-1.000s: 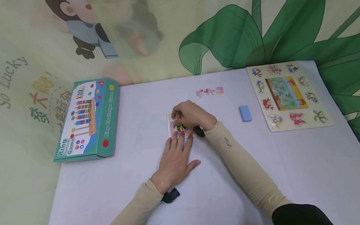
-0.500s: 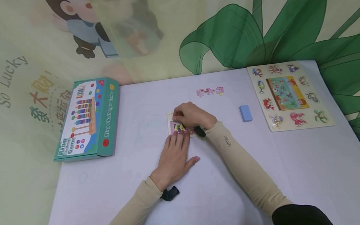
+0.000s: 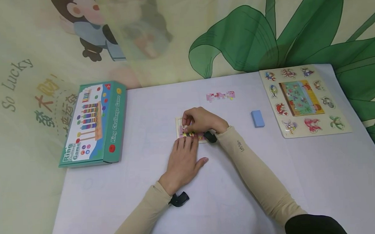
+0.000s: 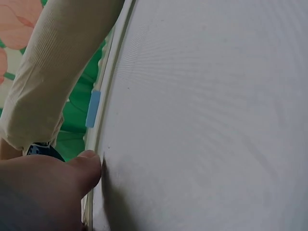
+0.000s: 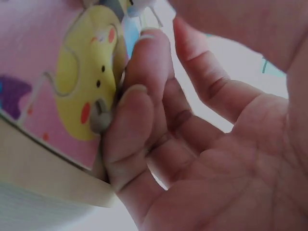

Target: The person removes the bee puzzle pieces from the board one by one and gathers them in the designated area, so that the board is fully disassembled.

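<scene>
In the head view, a small pink-and-yellow picture puzzle in a pale frame (image 3: 177, 130) lies mid-table, partly covered by both hands. The right hand (image 3: 204, 120) is over its upper part, thumb and fingers bent together in a pinch on a small puzzle piece, mostly hidden. Seen from the right wrist, the curled fingers of that hand (image 5: 192, 130) touch the puzzle (image 5: 43, 110) beside a yellow face. Flat and palm down, the left hand (image 3: 181, 163) rests its straight fingertips on the puzzle's near edge; its thumb points right. The left wrist view catches the left hand (image 4: 48, 190) only partly.
Several joined pink puzzle pieces (image 3: 220, 95) lie behind the hands. To the right are a blue block (image 3: 257, 119) and a cream board (image 3: 299, 132) with sea-animal pieces. A green ring game box (image 3: 94, 123) stands at the left.
The right hand's fingers have shifted slightly over the puzzle, with the thumb lower toward the bee picture. The left hand stays nearly where it was, its thumb a little higher. The view has shifted slightly.
</scene>
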`<state>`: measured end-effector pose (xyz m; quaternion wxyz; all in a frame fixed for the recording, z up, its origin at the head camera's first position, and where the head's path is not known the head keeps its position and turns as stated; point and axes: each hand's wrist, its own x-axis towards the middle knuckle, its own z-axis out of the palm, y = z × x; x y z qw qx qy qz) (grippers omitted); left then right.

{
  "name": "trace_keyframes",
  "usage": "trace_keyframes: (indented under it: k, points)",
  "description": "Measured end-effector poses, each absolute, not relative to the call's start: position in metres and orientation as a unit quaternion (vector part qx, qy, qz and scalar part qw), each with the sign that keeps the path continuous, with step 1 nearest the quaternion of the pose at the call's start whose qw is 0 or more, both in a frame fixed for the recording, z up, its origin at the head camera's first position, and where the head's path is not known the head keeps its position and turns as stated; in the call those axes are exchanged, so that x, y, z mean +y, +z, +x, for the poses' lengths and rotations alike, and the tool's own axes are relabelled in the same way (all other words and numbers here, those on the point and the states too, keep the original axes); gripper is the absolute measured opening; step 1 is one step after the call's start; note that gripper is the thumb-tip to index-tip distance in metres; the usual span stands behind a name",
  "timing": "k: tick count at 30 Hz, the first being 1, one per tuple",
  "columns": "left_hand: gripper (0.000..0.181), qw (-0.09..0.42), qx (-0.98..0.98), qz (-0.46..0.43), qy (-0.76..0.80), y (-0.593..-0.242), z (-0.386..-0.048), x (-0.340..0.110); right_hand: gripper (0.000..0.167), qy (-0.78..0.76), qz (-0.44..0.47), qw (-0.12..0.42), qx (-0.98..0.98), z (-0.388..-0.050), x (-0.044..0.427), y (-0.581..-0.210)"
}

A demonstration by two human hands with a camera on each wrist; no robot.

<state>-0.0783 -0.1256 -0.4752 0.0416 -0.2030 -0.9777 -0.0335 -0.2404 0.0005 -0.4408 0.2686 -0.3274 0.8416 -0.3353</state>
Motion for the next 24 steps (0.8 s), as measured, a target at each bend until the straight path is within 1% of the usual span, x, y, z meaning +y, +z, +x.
trace_keyframes:
  k: [7, 12, 16, 21, 24]
  points:
    - [0.077, 0.05, -0.979, -0.193, -0.051, -0.475, -0.078, -0.124, 0.013, -0.357, -0.332, 0.252, 0.836, -0.243, 0.002, -0.444]
    - [0.076, 0.041, -0.978, -0.187, -0.078, -0.474, -0.078, -0.124, 0.012, -0.398, -0.309, 0.243, 0.829, -0.247, 0.009, -0.443]
    - [0.077, 0.019, -0.976, -0.188, -0.106, -0.473, -0.078, -0.124, 0.01, -0.433, -0.276, 0.223, 0.828, -0.253, 0.023, -0.436]
    - [0.082, -0.036, -0.974, -0.188, -0.123, -0.471, -0.078, -0.124, 0.009, -0.472, -0.23, 0.192, 0.829, -0.263, 0.044, -0.427]
    - [0.086, -0.056, -0.973, -0.184, -0.125, -0.472, -0.077, -0.125, 0.011, -0.469, -0.211, 0.167, 0.841, -0.269, 0.056, -0.425]
